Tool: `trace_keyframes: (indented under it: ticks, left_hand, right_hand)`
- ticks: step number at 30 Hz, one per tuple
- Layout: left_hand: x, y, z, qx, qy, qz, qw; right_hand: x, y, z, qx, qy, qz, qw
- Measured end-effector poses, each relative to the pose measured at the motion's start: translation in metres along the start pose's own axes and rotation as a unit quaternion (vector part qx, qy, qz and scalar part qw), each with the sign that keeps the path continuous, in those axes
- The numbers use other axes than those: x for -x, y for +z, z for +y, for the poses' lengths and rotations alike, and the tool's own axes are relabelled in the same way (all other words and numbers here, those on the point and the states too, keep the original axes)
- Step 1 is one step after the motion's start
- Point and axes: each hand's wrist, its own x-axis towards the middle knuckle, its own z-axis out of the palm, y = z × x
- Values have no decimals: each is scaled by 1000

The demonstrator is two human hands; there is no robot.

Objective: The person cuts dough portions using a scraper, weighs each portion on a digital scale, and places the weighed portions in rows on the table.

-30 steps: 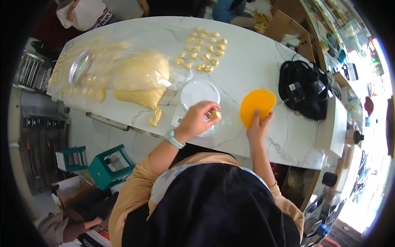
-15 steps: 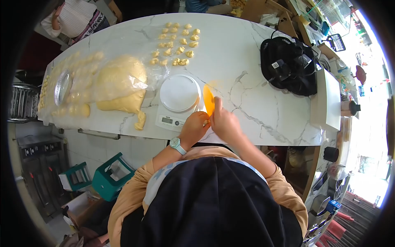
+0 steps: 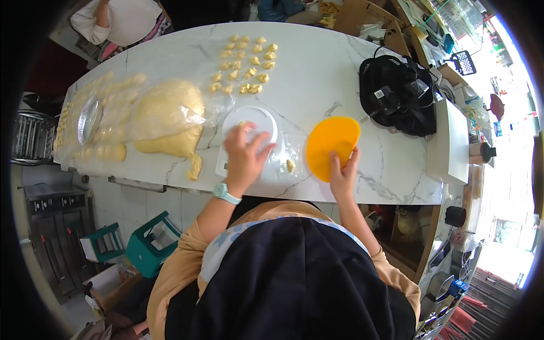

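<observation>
My left hand point(image 3: 245, 156) is over the white kitchen scale point(image 3: 271, 116), fingers spread and slightly blurred. A bit of yellow dough shows at its fingertips, on or just above the round plate; the hand covers most of the display. My right hand point(image 3: 343, 173) grips an orange dough scraper point(image 3: 334, 144), its flat face turned up above the table. Between the scale and the scraper lies a small dough piece point(image 3: 290, 165). Left of the scale, a big slab of dough point(image 3: 170, 113) sits partly under clear plastic, with a strip of it hanging toward the table's front edge.
Several small dough pieces point(image 3: 250, 72) stand in rows toward the back of the marble table point(image 3: 317, 56). Covered dough balls and a foil tray point(image 3: 88, 120) are at the left. A black bag point(image 3: 396, 93) rests at the right. Another person point(image 3: 122, 22) is behind the table.
My hands have separated. The left has moved up and left over the scale, fingers now spread; the right has swung the scraper to the right. A small dough piece now shows on the table.
</observation>
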Motion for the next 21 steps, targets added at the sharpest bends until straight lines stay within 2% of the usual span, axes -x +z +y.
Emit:
trace_keyframes:
  ticks: [1, 3, 6, 9, 10, 13, 14, 17, 19, 21]
  left_hand:
    - [7, 11, 4, 76, 25, -44, 996]
    - [21, 31, 16, 146, 46, -198, 968]
    - [43, 56, 18, 161, 30, -213, 963]
    - [47, 50, 30, 254, 8, -123, 959]
    - [46, 43, 35, 243, 5, -98, 965]
    - [57, 43, 27, 218, 27, -166, 961]
    - [59, 46, 27, 208, 26, -163, 964]
    - [60, 48, 32, 190, 24, -154, 969]
    - [58, 42, 34, 192, 21, -147, 970]
    - [60, 43, 34, 225, -42, -165, 959]
  right_hand:
    - [-4, -2, 0, -23, 4, 17, 1000]
    - [-9, -4, 2, -8, -11, 41, 999]
    - [-13, 0, 6, 5, -21, 66, 998]
    - [-7, 2, 8, 17, 2, 65, 998]
    - [-7, 3, 7, 25, -1, 63, 998]
    - [-7, 3, 11, 56, -6, 49, 997]
    - [-8, 3, 13, 67, -9, 44, 997]
    - [-7, 1, 17, -19, 1, 25, 1000]
    - [-3, 3, 6, -12, 5, 12, 1000]
    - [2, 5, -7, 35, 3, -18, 999]
